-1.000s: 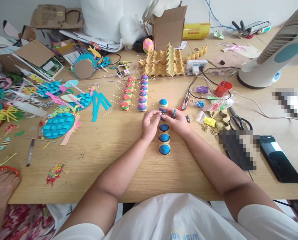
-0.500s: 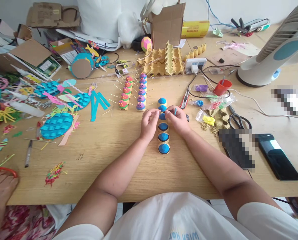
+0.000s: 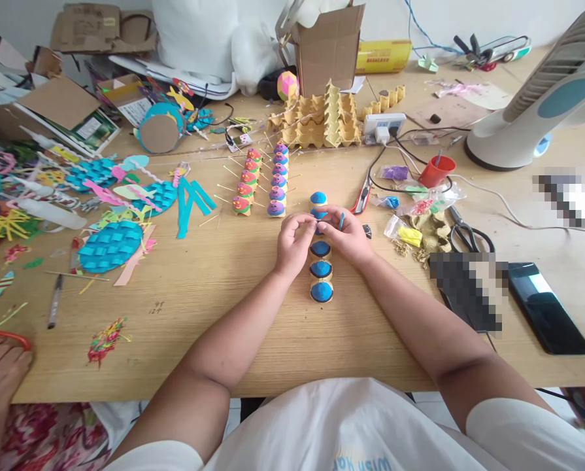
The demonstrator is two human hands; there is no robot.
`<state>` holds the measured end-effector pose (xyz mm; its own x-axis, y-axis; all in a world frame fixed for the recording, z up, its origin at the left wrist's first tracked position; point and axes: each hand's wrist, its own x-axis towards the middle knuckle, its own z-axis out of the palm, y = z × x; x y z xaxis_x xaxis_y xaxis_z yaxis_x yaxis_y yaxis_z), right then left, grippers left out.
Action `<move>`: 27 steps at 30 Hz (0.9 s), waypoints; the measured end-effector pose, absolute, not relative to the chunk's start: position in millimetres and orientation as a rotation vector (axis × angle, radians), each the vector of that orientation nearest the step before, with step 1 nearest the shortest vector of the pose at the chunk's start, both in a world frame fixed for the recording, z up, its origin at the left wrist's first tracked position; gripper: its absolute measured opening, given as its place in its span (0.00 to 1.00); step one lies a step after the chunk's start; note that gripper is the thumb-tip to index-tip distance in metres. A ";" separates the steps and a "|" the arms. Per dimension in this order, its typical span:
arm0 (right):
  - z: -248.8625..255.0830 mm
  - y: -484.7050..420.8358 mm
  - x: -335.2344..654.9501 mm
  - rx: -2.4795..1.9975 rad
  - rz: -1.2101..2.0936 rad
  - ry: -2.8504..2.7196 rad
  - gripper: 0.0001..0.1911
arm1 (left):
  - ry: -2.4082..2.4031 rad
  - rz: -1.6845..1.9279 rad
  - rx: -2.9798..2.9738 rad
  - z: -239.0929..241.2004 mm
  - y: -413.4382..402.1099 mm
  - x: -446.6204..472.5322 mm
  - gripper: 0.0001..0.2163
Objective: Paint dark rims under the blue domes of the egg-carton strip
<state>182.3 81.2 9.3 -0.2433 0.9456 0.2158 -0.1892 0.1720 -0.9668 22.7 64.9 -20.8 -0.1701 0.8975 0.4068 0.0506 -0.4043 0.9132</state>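
A strip of egg-carton cups painted blue on top point(image 3: 321, 269) runs away from me in the middle of the wooden table point(image 3: 233, 307). My left hand point(image 3: 293, 242) and my right hand point(image 3: 347, 234) meet over its middle cups, fingertips pinched together on something too small to make out. A thin blue stick point(image 3: 342, 222) pokes up from my right hand's fingers. Two finished rows of painted cups, one red-green point(image 3: 247, 182) and one purple point(image 3: 278, 182), lie just beyond my left hand, with toothpicks sticking out sideways.
Blue woven paper fish point(image 3: 112, 246) and paper scraps cover the left side. Egg cartons point(image 3: 321, 121), a cardboard box point(image 3: 327, 49) and a power strip point(image 3: 384, 126) stand behind. Right: red cup point(image 3: 436, 171), scissors point(image 3: 463, 232), phone point(image 3: 547, 315), fan point(image 3: 542, 104). Another person's hand point(image 3: 0, 373) rests at bottom left.
My two hands stay over the blue cup strip, with only small finger movements. The view has shifted very slightly.
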 end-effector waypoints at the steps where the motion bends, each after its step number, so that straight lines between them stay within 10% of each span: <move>1: 8.4 81.5 181.7 -0.798 1.327 -1.363 0.32 | 1.124 1.654 1.423 -20.4 64.7 23.0 0.19; 27: 25.5 74.3 185.5 -0.967 1.185 -1.506 0.42 | 1.158 1.627 1.565 -13.1 60.6 22.4 0.18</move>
